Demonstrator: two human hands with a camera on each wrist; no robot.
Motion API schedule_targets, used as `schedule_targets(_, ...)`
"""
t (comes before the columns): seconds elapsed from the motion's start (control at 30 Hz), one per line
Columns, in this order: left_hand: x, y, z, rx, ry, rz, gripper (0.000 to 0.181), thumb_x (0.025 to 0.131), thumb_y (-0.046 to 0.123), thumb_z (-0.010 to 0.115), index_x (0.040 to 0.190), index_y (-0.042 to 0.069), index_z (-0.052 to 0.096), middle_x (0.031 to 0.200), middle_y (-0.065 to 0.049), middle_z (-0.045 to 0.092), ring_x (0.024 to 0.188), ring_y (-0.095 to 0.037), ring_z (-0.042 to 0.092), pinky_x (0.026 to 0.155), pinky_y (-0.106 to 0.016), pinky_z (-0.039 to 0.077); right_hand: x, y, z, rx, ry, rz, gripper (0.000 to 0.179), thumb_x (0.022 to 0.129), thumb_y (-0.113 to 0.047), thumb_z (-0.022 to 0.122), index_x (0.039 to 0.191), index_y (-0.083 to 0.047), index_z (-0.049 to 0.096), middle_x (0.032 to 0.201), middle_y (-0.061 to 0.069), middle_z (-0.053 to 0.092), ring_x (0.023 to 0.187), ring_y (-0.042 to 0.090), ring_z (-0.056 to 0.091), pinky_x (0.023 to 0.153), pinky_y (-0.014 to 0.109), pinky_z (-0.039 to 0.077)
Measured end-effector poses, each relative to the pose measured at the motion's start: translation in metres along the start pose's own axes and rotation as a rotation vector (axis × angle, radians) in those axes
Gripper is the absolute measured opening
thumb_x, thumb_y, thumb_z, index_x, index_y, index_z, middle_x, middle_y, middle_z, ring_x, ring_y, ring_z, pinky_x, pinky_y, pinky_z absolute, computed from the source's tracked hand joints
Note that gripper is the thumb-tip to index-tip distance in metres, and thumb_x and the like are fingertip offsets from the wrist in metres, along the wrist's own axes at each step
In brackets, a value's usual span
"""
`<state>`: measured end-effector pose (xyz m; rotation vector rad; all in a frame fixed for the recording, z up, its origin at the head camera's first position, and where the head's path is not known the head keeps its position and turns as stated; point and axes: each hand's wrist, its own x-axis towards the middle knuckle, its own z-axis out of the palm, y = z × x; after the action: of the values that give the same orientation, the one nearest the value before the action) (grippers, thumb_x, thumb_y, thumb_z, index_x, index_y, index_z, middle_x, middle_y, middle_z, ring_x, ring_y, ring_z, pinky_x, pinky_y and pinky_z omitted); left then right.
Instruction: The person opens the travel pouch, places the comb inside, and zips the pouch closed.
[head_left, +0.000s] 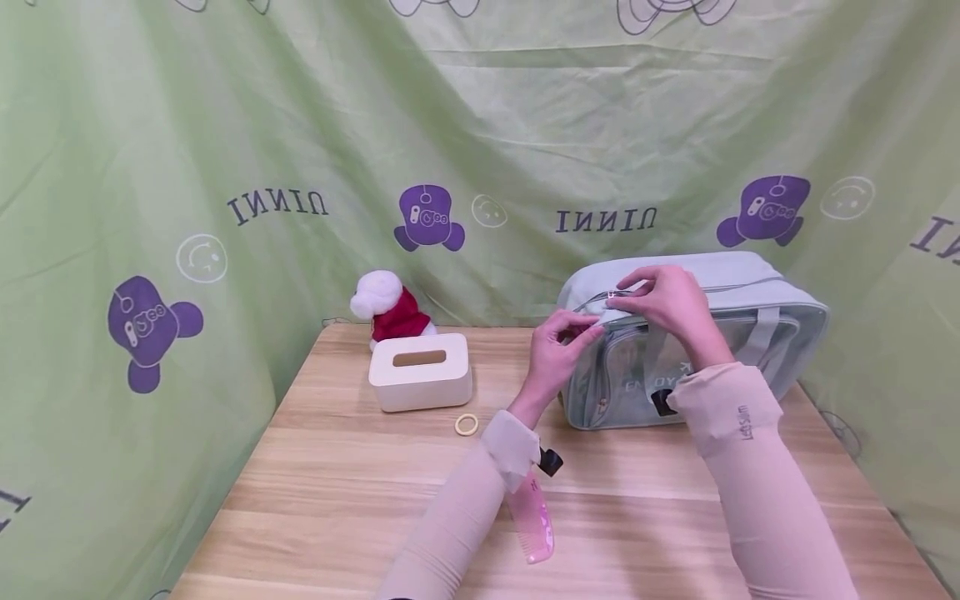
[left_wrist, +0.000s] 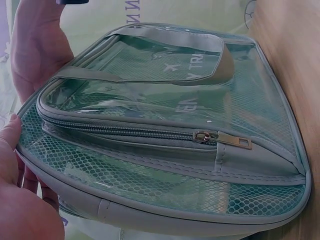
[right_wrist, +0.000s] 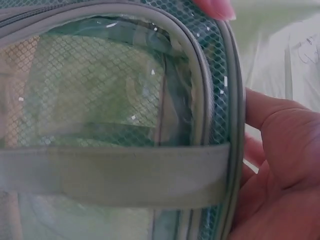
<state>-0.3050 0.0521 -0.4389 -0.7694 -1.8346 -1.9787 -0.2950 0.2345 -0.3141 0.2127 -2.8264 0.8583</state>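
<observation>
Pale grey-green with clear panels and mesh, one bag stands at the right of the head view, on the wood-grained surface. Two hands are on it, both gripping: the left hand pinches its upper edge near the front corner, while the right hand pinches beside the top zip — whether its fingers hold the pull itself is hard to make out. One metal zip pull shows on the pocket at the centre right of the left wrist view, and one handle loops above it. Four other things lie on the surface, one of each: a plush toy in red left of centre, a cream box with a slot in front of it, a yellow ring near the middle and a pink comb at lower centre. Part of the toy is hidden behind the box; the comb's upper end disappears under the left sleeve. The right wrist covers some of the bag's lettering, and both sleeves run off the bottom edge. Three purple figures show on the green cloth behind — the outlines along the top edge are cut off.
</observation>
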Motion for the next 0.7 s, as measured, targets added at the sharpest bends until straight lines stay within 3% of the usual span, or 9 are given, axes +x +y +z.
schedule_targets(0.13, -0.0022, 0.0038, -0.0003, -0.001, -0.011, 0.003, 0.022, 0.091, 0.01, 0.079, 0.111, 0.002, 0.076, 0.101, -0.014, 0.069, 0.083, -0.003, 0.059, 0.072, -0.017, 0.052, 0.0025, -0.0027, 0.0024, -0.059, 0.003, 0.081, 0.049, 0.081, -0.051, 0.085, 0.114, -0.015, 0.078, 0.107, 0.015, 0.079, 0.102, 0.037, 0.07, 0.069, 0.041, 0.046)
schedule_targets(0.27, -0.0052, 0.0082, 0.0002, -0.006, -0.011, 0.001, 0.022, 0.09, 0.009, 0.08, 0.111, 0.002, 0.076, 0.101, -0.014, 0.069, 0.083, -0.002, 0.059, 0.071, -0.016, 0.052, 0.0009, -0.0044, 0.0037, -0.07, -0.015, 0.124, 0.046, 0.081, -0.048, 0.086, 0.115, -0.017, 0.077, 0.109, 0.014, 0.079, 0.104, 0.036, 0.067, 0.069, 0.041, 0.044)
schedule_targets(0.53, -0.0081, 0.0073, 0.0024, -0.035, -0.005, 0.028, 0.022, 0.09, 0.007, 0.079, 0.11, -0.001, 0.075, 0.102, -0.018, 0.069, 0.082, -0.002, 0.059, 0.071, -0.016, 0.051, -0.0031, -0.0037, 0.0051, -0.041, -0.033, 0.103, 0.032, 0.086, -0.031, 0.081, 0.114, -0.016, 0.077, 0.11, 0.011, 0.079, 0.109, 0.035, 0.067, 0.074, 0.042, 0.044)
schedule_targets(0.7, -0.0077, 0.0066, 0.003, -0.033, 0.0, 0.04, 0.021, 0.09, 0.006, 0.079, 0.109, -0.002, 0.075, 0.101, -0.018, 0.069, 0.082, -0.002, 0.058, 0.071, -0.015, 0.051, -0.0033, -0.0025, 0.0049, -0.044, -0.016, 0.076, 0.029, 0.086, -0.031, 0.08, 0.112, -0.017, 0.079, 0.107, 0.009, 0.08, 0.105, 0.033, 0.068, 0.073, 0.041, 0.043)
